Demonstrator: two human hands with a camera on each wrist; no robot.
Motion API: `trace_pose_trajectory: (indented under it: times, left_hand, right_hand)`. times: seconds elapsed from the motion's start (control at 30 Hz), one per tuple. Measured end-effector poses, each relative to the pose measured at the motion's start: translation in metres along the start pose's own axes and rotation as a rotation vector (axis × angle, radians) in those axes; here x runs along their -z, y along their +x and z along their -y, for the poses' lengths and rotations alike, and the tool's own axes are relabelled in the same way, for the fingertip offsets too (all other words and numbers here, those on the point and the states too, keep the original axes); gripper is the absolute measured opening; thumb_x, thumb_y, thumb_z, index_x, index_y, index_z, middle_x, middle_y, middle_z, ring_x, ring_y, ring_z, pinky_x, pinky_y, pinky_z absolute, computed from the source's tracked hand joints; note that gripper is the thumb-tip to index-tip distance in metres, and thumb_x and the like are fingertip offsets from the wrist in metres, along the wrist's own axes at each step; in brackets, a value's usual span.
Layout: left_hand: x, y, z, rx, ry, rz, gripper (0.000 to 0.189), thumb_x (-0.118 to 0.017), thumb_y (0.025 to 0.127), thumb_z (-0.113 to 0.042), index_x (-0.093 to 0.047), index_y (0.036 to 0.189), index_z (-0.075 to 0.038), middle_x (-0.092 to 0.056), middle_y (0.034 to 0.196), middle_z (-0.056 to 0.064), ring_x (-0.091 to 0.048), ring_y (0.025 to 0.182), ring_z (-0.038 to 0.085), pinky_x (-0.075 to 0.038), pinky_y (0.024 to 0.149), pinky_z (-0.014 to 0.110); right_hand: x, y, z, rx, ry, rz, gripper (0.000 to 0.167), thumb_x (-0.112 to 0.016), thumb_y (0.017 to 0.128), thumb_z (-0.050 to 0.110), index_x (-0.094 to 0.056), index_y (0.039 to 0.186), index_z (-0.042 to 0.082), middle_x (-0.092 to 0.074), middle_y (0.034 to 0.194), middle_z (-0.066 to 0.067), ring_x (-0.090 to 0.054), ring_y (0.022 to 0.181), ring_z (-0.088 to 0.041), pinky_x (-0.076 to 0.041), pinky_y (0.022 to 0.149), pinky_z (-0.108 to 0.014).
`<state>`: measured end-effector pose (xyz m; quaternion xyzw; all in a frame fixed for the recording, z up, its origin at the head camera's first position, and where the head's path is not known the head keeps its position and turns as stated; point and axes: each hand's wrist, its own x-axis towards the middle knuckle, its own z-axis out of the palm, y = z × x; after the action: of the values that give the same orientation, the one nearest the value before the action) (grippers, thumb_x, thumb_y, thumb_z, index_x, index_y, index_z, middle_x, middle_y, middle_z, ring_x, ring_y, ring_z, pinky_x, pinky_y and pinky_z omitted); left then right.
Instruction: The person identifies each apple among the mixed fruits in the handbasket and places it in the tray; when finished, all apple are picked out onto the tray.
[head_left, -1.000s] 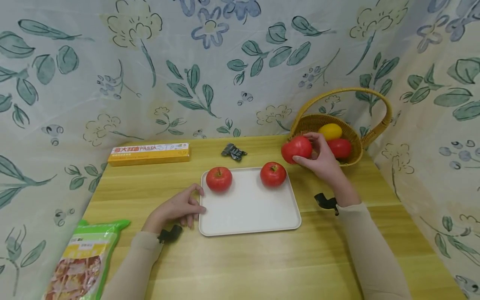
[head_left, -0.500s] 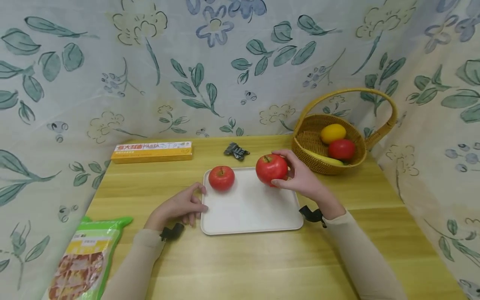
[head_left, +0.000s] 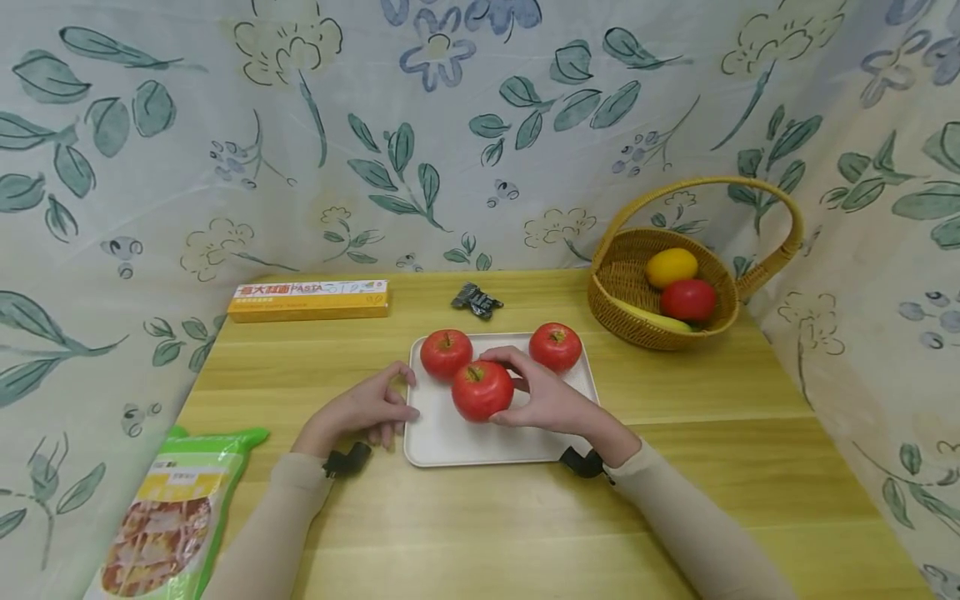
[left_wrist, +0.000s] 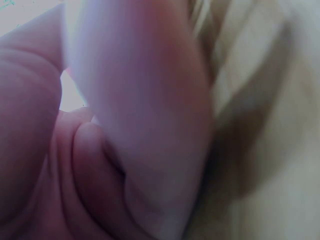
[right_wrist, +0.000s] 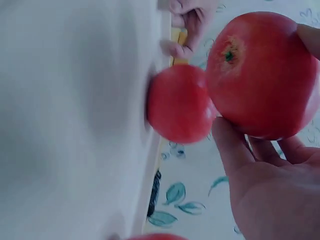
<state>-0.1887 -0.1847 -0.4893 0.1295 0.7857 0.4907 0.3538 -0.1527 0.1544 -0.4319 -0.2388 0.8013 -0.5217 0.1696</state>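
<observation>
My right hand (head_left: 543,400) grips a red apple (head_left: 482,392) between thumb and fingers, over the white tray (head_left: 442,446). In the right wrist view, this apple (right_wrist: 265,75) is held clear of the tray, stem end showing. One red apple (head_left: 446,353) sits at the tray's back left corner and another (head_left: 555,347) at its back right. At the tray's left rim rests my left hand (head_left: 363,410), thumb and index fingertips apart on the edge and the other fingers curled below. The left wrist view shows mostly blurred fingers (left_wrist: 140,110).
A wicker basket (head_left: 637,333) at the back right holds a lemon (head_left: 671,267), a banana (head_left: 648,317) and a red fruit (head_left: 688,300). Behind the tray lie a pasta box (head_left: 309,302) and a small black packet (head_left: 477,301). A green food bag (head_left: 161,517) lies front left.
My right hand has brought the apple from beside the basket leftward, past the back right apple, to over the tray's middle. My left hand has stayed at the rim.
</observation>
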Motion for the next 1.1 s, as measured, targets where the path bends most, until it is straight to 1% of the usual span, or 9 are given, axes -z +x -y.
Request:
trace_pose_trajectory:
  times: [0.17,0.27,0.47,0.6,0.67,0.83,1.0,1.1]
  left_hand:
    - [0.001,0.001,-0.001,-0.010,0.012,0.005,0.059,-0.080,0.097,-0.031,-0.040,0.137,-0.016,-0.071,0.076,0.007,-0.067,0.051,0.018,-0.049,0.046,0.024]
    - [0.002,0.001,-0.001,-0.017,0.012,0.008,0.059,-0.080,0.097,-0.030,-0.039,0.138,-0.016,-0.071,0.076,0.007,-0.067,0.051,0.018,-0.049,0.046,0.024]
    - [0.001,0.001,-0.001,-0.021,-0.003,0.011,0.060,-0.080,0.096,-0.029,-0.039,0.137,-0.015,-0.071,0.076,0.006,-0.067,0.050,0.018,-0.050,0.045,0.024]
    - [0.000,0.000,-0.001,-0.024,-0.008,0.016,0.060,-0.080,0.096,-0.029,-0.039,0.137,-0.014,-0.071,0.076,0.007,-0.067,0.051,0.018,-0.050,0.046,0.024]
    - [0.000,-0.002,-0.001,-0.025,-0.006,0.018,0.060,-0.080,0.097,-0.029,-0.039,0.137,-0.013,-0.071,0.076,0.007,-0.067,0.050,0.018,-0.050,0.046,0.024]
    - [-0.001,-0.002,-0.001,-0.028,0.010,0.013,0.059,-0.080,0.097,-0.029,-0.040,0.137,-0.013,-0.071,0.076,0.007,-0.066,0.050,0.017,-0.049,0.045,0.023]
    - [-0.003,-0.001,0.000,-0.035,0.008,0.008,0.058,-0.079,0.097,-0.027,-0.040,0.137,-0.013,-0.071,0.075,0.006,-0.065,0.049,0.016,-0.049,0.044,0.024]
    - [-0.003,0.000,0.000,-0.035,0.005,0.010,0.058,-0.079,0.097,-0.027,-0.040,0.137,-0.014,-0.071,0.075,0.006,-0.065,0.049,0.016,-0.049,0.044,0.024]
  right_hand:
    - [-0.021,0.005,-0.005,-0.008,0.004,0.083,0.074,-0.084,0.086,0.013,-0.047,0.149,0.024,-0.054,0.150,0.005,-0.048,0.145,-0.022,-0.046,0.121,-0.053]
    - [-0.031,0.007,-0.006,-0.005,-0.011,0.111,0.075,-0.085,0.086,0.013,-0.047,0.149,0.025,-0.054,0.149,0.006,-0.049,0.144,-0.020,-0.047,0.120,-0.049]
    - [-0.044,0.008,-0.007,-0.009,-0.055,0.122,0.076,-0.088,0.084,0.016,-0.047,0.146,0.028,-0.057,0.145,0.012,-0.052,0.141,-0.014,-0.044,0.122,-0.046]
    - [-0.051,0.008,-0.011,-0.008,-0.106,0.114,0.077,-0.091,0.082,0.020,-0.047,0.145,0.030,-0.058,0.143,0.016,-0.054,0.138,-0.010,-0.047,0.120,-0.042]
    - [-0.054,0.008,-0.012,0.004,-0.132,0.109,0.077,-0.092,0.082,0.022,-0.047,0.144,0.030,-0.058,0.142,0.015,-0.055,0.135,-0.009,-0.049,0.117,-0.040]
    - [-0.059,0.006,-0.013,0.024,-0.191,0.114,0.077,-0.092,0.083,0.022,-0.045,0.143,0.028,-0.059,0.140,0.012,-0.058,0.130,-0.008,-0.052,0.114,-0.035]
    - [-0.061,0.004,-0.011,0.052,-0.299,0.131,0.082,-0.090,0.085,0.021,-0.041,0.151,0.021,-0.058,0.145,0.006,-0.058,0.132,-0.009,-0.051,0.115,-0.034]
    - [-0.060,0.004,-0.011,0.060,-0.337,0.136,0.086,-0.090,0.085,0.021,-0.039,0.154,0.019,-0.056,0.148,0.004,-0.057,0.135,-0.010,-0.050,0.117,-0.035]
